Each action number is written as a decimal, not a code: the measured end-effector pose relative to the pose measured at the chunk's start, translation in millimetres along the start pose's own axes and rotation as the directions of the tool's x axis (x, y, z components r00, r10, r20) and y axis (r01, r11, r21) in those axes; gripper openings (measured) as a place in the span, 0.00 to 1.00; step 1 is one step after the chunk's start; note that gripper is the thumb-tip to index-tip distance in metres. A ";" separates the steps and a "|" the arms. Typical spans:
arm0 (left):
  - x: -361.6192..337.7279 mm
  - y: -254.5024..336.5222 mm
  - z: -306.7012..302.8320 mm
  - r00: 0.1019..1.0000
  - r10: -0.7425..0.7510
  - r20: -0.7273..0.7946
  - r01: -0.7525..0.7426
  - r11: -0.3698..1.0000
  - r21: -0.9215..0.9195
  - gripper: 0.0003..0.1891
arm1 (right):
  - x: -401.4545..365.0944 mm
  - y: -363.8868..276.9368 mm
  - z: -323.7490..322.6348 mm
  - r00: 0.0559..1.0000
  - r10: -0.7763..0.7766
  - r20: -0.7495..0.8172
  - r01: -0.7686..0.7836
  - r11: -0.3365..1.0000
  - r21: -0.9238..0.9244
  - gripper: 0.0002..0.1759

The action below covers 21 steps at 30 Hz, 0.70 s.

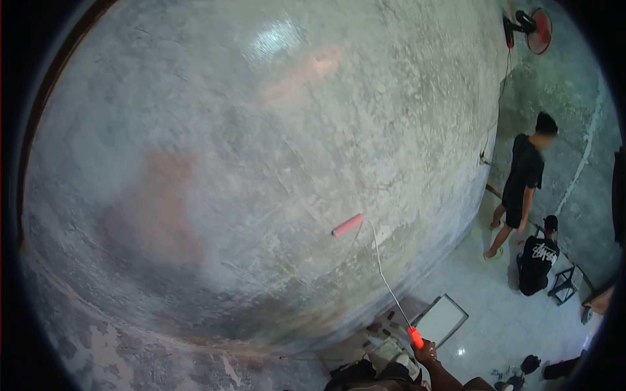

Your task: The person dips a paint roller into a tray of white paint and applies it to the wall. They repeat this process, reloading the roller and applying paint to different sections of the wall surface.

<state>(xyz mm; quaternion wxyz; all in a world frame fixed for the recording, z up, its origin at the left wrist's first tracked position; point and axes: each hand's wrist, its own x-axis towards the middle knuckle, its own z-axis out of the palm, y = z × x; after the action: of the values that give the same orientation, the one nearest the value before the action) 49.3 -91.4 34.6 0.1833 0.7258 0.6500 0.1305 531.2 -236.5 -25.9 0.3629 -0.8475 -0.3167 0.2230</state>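
Note:
My right hand (426, 352) is closed around the orange handle of a paint roller (348, 225), low in the head view. The roller's long, thin metal rod runs up and left from the handle to a pink sleeve. That sleeve lies against the rough grey wall (287, 150), which fills most of the view. Just beyond my hand, a shallow rectangular tray (443, 320) with a pale inside and dark rim is on the floor. My left hand is out of view.
On the right, one person (523, 176) stands by the wall and another (540, 257) crouches beside a small dark stool (565, 285). A red and black fan (539, 30) is at the top right. Dark items (529, 363) lie on the tiled floor (486, 313).

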 end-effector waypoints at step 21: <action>114.9 126.4 16.0 0.926 -0.084 0.369 0.083 0.996 0.016 0.24 | -162.9 55.5 -63.0 0.838 0.517 0.173 -0.501 0.855 -0.133 0.22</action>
<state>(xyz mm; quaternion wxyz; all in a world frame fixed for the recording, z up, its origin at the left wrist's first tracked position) 183.3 9.9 69.7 0.3075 0.7092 0.6342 -0.0165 476.3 -409.9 -3.6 0.2210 -0.8882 -0.1243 0.3831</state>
